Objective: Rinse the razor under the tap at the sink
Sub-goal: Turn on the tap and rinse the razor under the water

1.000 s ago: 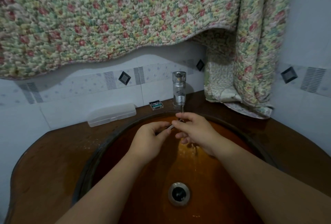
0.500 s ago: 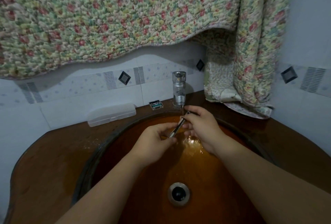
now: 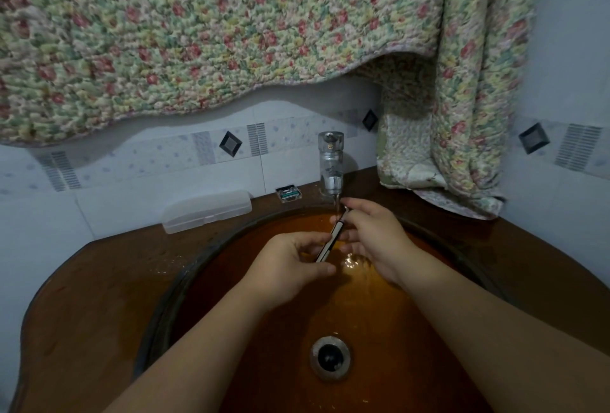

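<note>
Item: slim black-and-silver razor (image 3: 331, 237), tilted under chrome tap (image 3: 331, 161). My L hand (image 3: 290, 264) pinches its handle, R hand (image 3: 373, 237) grips the head end. Risk: wet grip slips, razor falls twd drain (image 3: 330, 358) below hands; blade near R fingers (image 3: 350, 214).

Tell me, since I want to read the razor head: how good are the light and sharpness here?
Head view: dim, warm light; the razor is small and soft, its head hidden near the right hand; a glint marks wet basin beside the left hand; wide-angle bending curves the wall tiles.
</note>
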Demonstrator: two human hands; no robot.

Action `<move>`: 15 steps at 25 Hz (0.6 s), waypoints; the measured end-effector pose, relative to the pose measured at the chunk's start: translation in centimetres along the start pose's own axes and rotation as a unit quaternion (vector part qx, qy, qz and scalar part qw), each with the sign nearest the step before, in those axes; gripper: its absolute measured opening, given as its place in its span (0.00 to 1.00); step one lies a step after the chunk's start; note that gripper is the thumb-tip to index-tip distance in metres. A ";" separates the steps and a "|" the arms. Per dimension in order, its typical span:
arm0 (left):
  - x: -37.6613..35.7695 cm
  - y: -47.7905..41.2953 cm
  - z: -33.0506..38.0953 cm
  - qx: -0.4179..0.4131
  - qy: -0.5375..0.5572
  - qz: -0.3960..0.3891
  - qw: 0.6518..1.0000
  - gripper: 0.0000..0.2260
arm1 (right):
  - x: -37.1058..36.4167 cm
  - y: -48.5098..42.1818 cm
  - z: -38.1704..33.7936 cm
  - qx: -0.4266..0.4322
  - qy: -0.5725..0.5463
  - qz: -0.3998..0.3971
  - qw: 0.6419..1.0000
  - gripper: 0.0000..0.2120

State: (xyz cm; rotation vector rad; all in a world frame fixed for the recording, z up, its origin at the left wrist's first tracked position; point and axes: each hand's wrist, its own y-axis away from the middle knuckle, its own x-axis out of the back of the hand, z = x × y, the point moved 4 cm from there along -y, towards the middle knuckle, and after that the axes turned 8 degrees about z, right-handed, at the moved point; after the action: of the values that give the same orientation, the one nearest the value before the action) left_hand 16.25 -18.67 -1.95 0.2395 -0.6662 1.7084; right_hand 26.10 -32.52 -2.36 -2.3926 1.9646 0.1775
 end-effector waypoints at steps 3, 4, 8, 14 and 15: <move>0.0 0.1 0.2 -0.004 0.007 -0.005 1.000 0.23 | 0.0 -0.1 0.0 0.008 0.005 -0.004 1.000 0.19; 0.0 0.1 0.2 -0.004 0.010 -0.005 1.000 0.23 | 0.0 -0.1 0.1 0.010 0.006 -0.007 1.000 0.19; 0.1 0.2 0.4 -0.006 -0.002 0.002 1.000 0.23 | -0.1 -0.3 0.2 0.014 0.002 -0.020 1.000 0.21; 0.2 0.1 0.3 -0.007 -0.026 0.009 1.000 0.21 | -0.3 -0.2 0.3 0.016 0.001 -0.028 0.999 0.25; 0.1 0.1 0.4 -0.008 -0.026 0.007 1.000 0.21 | -0.3 -0.2 0.2 0.016 -0.003 -0.018 1.000 0.24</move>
State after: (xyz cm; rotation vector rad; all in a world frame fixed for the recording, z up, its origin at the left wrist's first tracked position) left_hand 16.05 -18.78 -1.60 0.2696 -0.7210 1.7137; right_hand 26.23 -32.19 -2.58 -2.4019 1.9065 0.1499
